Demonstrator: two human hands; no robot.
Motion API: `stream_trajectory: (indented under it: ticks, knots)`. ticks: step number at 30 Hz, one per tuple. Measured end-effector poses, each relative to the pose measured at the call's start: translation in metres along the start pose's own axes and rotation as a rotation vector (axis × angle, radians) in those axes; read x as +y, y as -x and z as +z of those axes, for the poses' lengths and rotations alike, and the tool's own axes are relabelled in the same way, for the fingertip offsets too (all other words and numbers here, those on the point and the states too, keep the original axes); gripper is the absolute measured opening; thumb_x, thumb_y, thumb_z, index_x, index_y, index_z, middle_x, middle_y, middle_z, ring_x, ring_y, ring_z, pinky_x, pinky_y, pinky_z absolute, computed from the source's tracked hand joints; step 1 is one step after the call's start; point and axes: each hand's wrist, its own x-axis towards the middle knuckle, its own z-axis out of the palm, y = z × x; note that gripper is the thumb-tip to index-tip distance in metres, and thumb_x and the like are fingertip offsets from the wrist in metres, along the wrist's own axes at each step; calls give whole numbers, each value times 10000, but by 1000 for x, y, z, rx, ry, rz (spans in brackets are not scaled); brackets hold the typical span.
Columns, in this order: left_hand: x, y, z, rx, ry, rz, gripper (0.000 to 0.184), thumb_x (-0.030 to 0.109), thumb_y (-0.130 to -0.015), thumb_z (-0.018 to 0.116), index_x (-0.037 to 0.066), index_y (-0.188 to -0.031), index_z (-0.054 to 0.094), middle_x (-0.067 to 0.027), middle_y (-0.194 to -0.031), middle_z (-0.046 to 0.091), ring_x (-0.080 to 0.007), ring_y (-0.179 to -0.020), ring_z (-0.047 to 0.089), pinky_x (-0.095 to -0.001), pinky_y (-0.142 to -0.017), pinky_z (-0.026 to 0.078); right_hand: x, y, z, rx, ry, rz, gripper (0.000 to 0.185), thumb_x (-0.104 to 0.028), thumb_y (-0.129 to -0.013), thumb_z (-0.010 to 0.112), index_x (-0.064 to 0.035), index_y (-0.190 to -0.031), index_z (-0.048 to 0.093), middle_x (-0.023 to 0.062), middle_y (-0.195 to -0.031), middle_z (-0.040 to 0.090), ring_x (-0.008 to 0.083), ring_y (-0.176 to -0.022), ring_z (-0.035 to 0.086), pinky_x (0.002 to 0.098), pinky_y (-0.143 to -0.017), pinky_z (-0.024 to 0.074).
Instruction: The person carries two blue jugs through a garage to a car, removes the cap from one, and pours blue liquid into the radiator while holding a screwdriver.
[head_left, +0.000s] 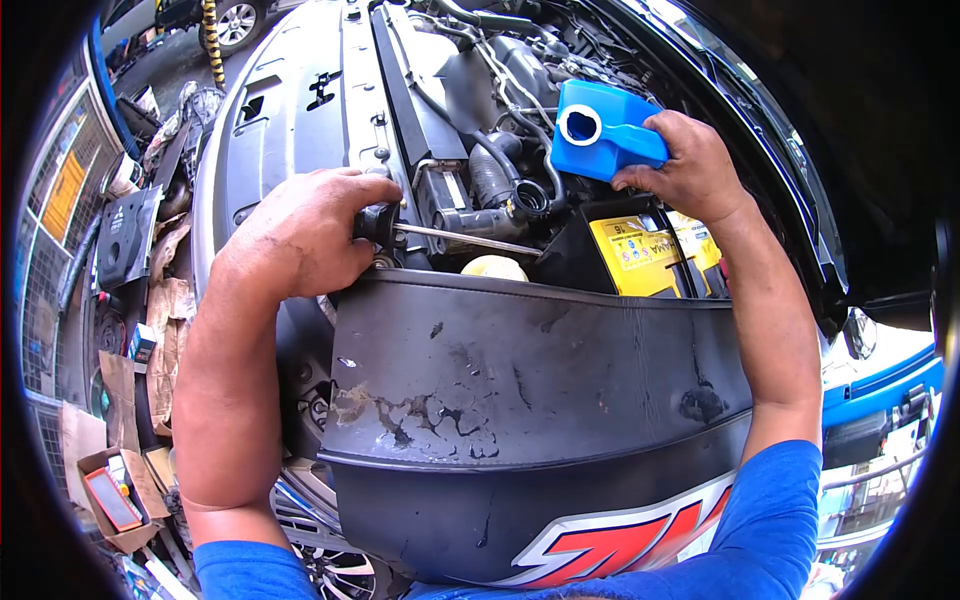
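My left hand (pixel 305 232) is closed around the black handle of a screwdriver (pixel 470 240). Its long metal shaft points right across the engine bay, just above the fender cover's edge. In my right hand (pixel 697 165) is a blue plastic bottle (pixel 608 110), gripped at its narrow side and tilted so its open, white-rimmed mouth faces me. Below the bottle sits a yellow-labelled battery (pixel 640 255). Between the hands, a dark round pipe opening (pixel 530 200) shows beside a ribbed hose (pixel 490 178). A pale rounded cap (pixel 495 267) lies under the shaft.
A black fender cover (pixel 530 370), worn and cracked, drapes over the car's side in front of me. The engine (pixel 510 65) lies beyond, with the raised hood at right. Car parts and an open cardboard box (pixel 125 500) lie on the floor at left.
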Motion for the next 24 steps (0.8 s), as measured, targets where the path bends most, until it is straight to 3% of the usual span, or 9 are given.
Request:
stream_trajectory:
  ticks: [24]
  knots:
    - [-9,-1,0,-4,32,-60,476,-7,-670,656,29,-1145,683,-203,-1065,685,-400,-1046,637,-431,-924,517,-3,1,-2,3,-2,-25,535,-381,-619,947,-109,-984,666,109,-920,697,286,-867,706,392,-768,574]
